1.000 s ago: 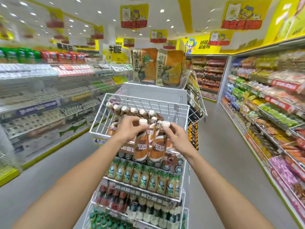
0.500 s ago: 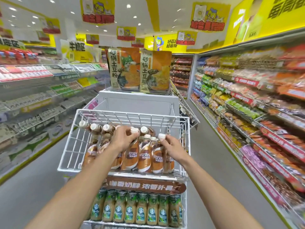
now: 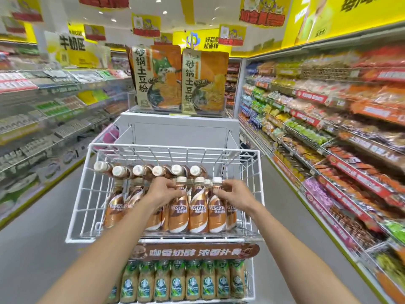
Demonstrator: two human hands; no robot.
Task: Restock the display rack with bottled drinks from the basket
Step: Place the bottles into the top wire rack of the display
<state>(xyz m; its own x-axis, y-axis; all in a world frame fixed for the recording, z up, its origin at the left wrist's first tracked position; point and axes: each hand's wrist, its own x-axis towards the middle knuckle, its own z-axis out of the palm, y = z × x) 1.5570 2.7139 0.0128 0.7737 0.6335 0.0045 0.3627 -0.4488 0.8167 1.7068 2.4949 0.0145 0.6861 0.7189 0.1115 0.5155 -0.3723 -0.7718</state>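
Mid-placement by the look of it: setting coffee bottles upright into the top wire shelf [image 3: 252, 194] of the display rack, centre of the frame. Left hand [image 3: 163, 191] curled around the neck of one Nescafe bottle [image 3: 178, 212], fingers wrapped just under its white cap. Right hand [image 3: 234, 194] pinching the neck of another bottle [image 3: 217, 213], a little right of centre, fingertips touching it just below the cap. Both bottles standing on the shelf floor, pressed up against a third [image 3: 198, 212] between them. Behind, a back row [image 3: 140, 171] tilted toward the camera. Next move probably: let go without knocking the front row, nudge labels forward, then go back for more stock. No basket anywhere in shot. Bare stretch of shelf at lower left, so plenty left to fill. Green-label bottles [image 3: 192, 279] packed tight on the tier below.
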